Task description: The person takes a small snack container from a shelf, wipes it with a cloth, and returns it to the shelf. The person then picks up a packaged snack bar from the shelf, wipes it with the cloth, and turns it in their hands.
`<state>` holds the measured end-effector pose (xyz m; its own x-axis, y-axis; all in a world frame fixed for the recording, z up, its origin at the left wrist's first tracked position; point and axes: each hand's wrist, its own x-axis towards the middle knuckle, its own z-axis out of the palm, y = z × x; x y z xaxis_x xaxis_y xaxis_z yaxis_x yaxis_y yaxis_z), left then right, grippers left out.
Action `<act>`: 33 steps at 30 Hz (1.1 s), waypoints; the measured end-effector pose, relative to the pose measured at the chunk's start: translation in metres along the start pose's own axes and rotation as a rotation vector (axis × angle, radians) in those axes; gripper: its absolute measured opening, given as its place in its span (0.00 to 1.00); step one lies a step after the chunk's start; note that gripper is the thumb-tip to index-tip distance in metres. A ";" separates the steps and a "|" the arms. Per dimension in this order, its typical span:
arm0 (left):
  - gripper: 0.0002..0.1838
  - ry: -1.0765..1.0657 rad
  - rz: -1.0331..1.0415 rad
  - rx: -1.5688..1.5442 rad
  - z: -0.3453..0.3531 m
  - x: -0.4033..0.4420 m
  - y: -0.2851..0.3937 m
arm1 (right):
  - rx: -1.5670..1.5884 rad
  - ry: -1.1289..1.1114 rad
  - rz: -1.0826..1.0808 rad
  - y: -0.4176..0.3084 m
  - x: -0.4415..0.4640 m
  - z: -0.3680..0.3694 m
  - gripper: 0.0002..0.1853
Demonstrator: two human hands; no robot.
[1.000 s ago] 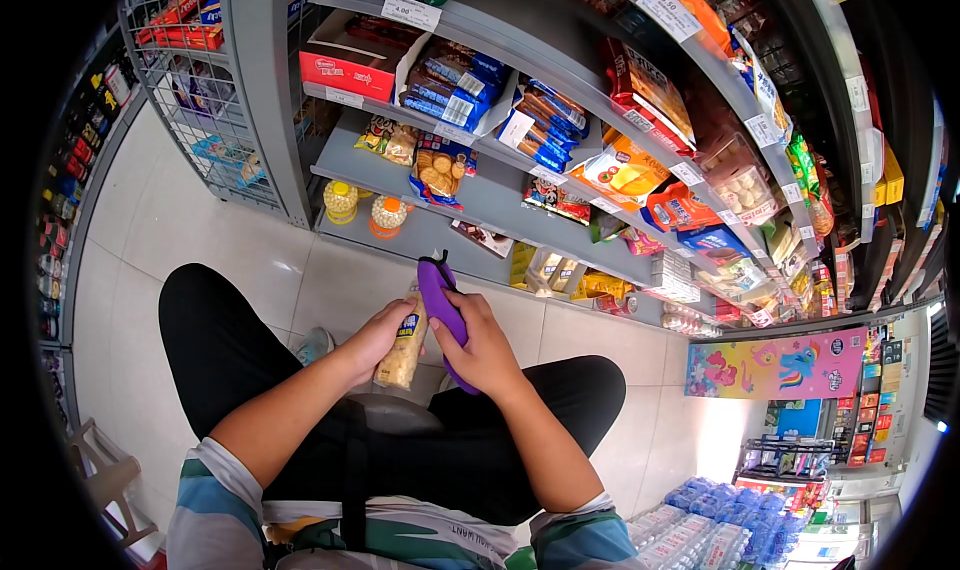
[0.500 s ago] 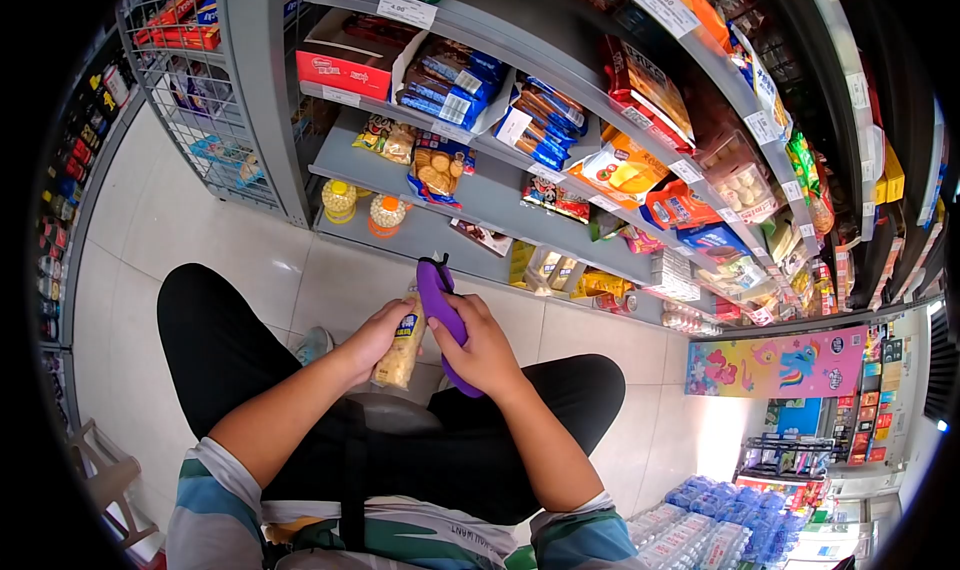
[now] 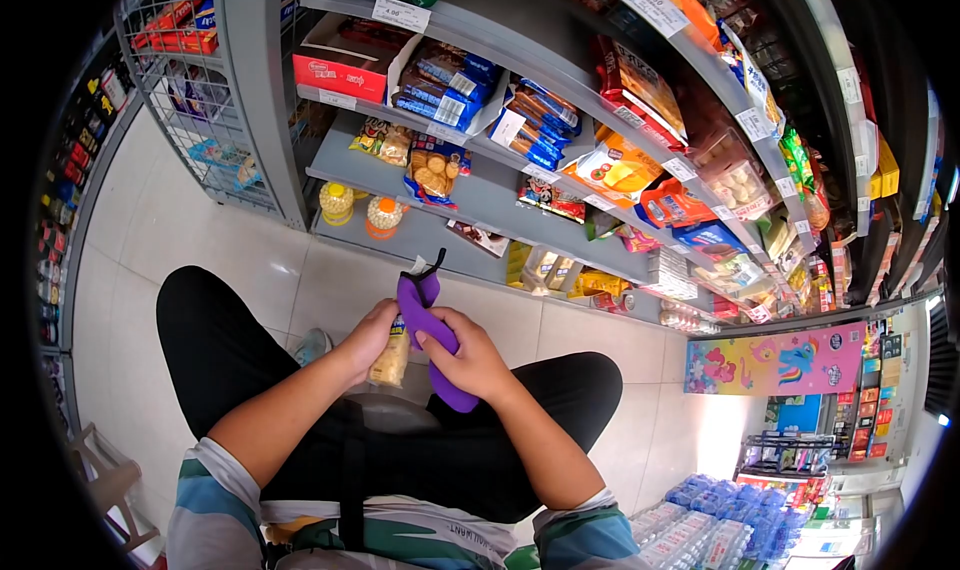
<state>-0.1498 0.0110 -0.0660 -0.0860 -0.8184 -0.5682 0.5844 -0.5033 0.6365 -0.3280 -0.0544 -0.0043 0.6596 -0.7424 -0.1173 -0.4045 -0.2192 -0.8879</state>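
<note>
Above the floor [image 3: 600, 340], the left grip [image 3: 370, 344] holds a yellow packet [image 3: 389, 363]; the right grip [image 3: 470, 358] holds a purple pouch [image 3: 424, 322]; squeezing too hard could crush the packet.

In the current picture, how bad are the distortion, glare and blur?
Head view: strong wide-angle curvature bows the shelves, with black corners; in the head view, glare whites out the floor below the pink-and-yellow banner; also in the head view, the purple item shows no obvious blur.

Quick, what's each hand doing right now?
Left hand: closed, holding the yellowish snack pack.
Right hand: closed, holding the purple item.
</note>
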 end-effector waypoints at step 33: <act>0.29 -0.219 0.026 -0.382 -0.044 -0.016 -0.016 | -0.414 -0.154 -0.437 -0.040 -0.043 0.042 0.20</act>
<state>-0.1220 0.0441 -0.0907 -0.2128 -0.8895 -0.4043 0.8414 -0.3772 0.3870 -0.3134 0.0125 0.0181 0.8911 -0.4354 0.1278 -0.2681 -0.7324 -0.6259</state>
